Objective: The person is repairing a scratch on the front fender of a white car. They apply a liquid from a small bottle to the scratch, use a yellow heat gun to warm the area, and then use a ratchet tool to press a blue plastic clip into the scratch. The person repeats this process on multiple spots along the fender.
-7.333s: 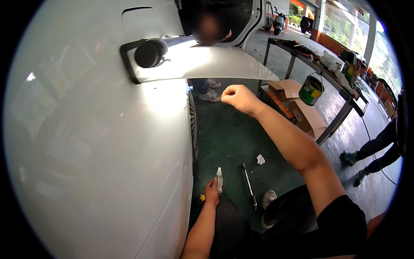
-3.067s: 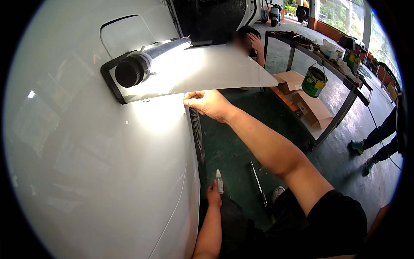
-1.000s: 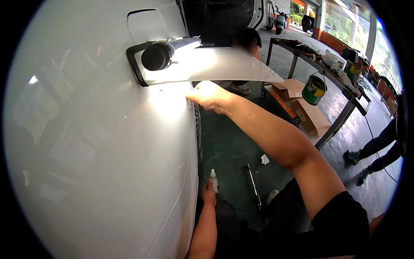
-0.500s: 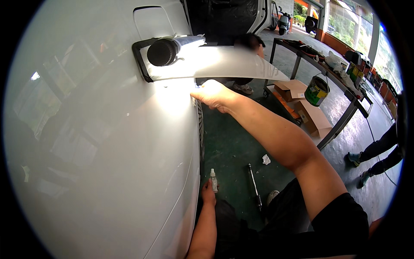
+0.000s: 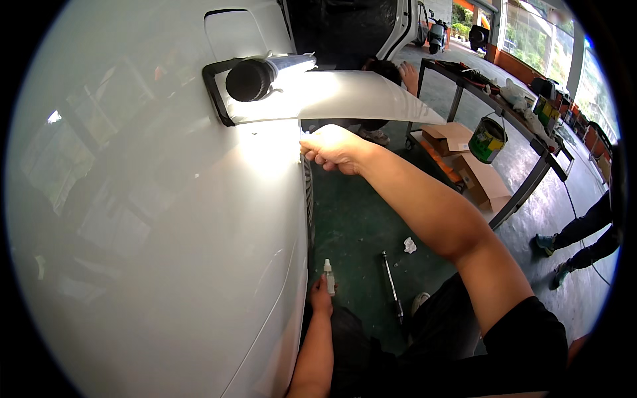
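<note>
My right hand (image 5: 334, 148) is stretched out to the edge of the white car body (image 5: 166, 252), its fingers closed in a pinch. A small pale bit shows at the fingertips, washed out by glare; what it is I cannot make out. Low beside the car, my left hand (image 5: 322, 296) grips a small clear bottle (image 5: 330, 282) with a white cap, upright. Above my right hand, a tube-shaped work lamp (image 5: 251, 80) with a black end rests on a white panel (image 5: 378, 98) jutting out from the body, lighting the edge brightly.
On the floor lie a long-handled ratchet wrench (image 5: 392, 285) and crumpled white paper (image 5: 410, 245). A workbench (image 5: 458, 83) stands right, with a can (image 5: 488, 140) hanging from it and cardboard boxes (image 5: 481, 180) below. Another person (image 5: 385, 68) crouches behind the panel; a second person's legs (image 5: 587, 232) show far right.
My right hand has shifted slightly right, away from the car's edge, fingers still closed. Behind the panel, the other person's raised hand has come into view. My left hand stays put with the bottle.
</note>
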A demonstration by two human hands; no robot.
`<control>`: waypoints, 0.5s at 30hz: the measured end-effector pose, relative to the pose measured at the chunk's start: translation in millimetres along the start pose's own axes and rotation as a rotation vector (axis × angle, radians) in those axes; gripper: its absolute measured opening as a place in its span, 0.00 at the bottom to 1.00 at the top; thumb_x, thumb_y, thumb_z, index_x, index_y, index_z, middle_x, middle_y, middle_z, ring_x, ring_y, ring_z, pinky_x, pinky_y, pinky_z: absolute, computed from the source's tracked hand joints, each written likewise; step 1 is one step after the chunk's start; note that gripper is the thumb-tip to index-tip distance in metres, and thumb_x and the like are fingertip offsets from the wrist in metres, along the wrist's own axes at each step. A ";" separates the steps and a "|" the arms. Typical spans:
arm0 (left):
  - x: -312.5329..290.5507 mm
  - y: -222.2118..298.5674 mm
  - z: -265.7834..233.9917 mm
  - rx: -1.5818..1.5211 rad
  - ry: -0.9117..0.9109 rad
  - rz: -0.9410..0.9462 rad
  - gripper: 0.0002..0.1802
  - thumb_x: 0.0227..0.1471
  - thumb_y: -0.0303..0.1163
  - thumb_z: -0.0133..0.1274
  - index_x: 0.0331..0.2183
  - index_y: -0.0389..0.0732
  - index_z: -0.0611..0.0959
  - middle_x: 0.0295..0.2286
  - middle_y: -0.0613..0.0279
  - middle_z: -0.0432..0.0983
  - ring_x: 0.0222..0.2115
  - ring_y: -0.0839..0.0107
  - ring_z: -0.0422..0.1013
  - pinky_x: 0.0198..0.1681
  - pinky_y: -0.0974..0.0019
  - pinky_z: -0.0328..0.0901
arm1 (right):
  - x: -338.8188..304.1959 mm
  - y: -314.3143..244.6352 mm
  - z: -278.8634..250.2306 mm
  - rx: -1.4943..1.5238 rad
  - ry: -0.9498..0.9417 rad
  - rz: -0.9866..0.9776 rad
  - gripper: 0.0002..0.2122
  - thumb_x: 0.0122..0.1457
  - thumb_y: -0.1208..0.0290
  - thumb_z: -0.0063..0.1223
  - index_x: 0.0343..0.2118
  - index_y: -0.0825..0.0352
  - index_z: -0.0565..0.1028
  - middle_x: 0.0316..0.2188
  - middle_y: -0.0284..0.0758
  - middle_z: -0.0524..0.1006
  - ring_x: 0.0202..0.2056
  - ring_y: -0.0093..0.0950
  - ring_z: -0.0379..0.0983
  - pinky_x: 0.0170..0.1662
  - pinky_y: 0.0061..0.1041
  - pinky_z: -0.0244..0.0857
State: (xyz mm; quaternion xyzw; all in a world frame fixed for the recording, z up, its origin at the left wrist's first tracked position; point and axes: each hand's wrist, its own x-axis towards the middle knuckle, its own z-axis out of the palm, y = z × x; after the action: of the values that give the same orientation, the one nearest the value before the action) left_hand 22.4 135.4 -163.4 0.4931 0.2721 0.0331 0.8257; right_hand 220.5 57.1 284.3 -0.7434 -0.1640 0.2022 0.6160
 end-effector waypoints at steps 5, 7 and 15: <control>-1.5 2.5 5.0 0.003 -0.006 0.002 0.19 0.65 0.46 0.52 0.42 0.38 0.83 0.31 0.62 0.80 0.28 0.71 0.77 0.31 0.66 0.69 | 2.5 2.6 -6.5 0.210 -0.077 0.088 0.08 0.64 0.67 0.56 0.30 0.65 0.76 0.23 0.24 0.70 0.19 0.10 0.57 0.18 0.11 0.46; -1.1 2.3 5.6 0.003 0.002 -0.004 0.19 0.65 0.46 0.52 0.42 0.38 0.83 0.30 0.62 0.80 0.28 0.71 0.77 0.31 0.66 0.69 | 4.8 5.5 -7.6 0.253 -0.091 0.083 0.07 0.63 0.68 0.57 0.30 0.65 0.76 0.23 0.24 0.70 0.19 0.10 0.58 0.18 0.10 0.46; 6.0 -4.9 4.0 -0.010 -0.028 -0.007 0.19 0.65 0.45 0.52 0.42 0.38 0.82 0.30 0.62 0.80 0.28 0.71 0.77 0.32 0.65 0.69 | 15.8 4.0 -2.1 0.163 -0.037 0.036 0.13 0.59 0.64 0.61 0.23 0.68 0.75 0.18 0.28 0.68 0.16 0.17 0.56 0.17 0.19 0.47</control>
State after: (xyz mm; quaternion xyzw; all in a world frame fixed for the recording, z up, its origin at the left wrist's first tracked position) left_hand 28.3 131.6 -168.6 0.4884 0.2619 0.0248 0.8320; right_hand 235.2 62.3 279.1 -0.6897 -0.1451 0.2397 0.6677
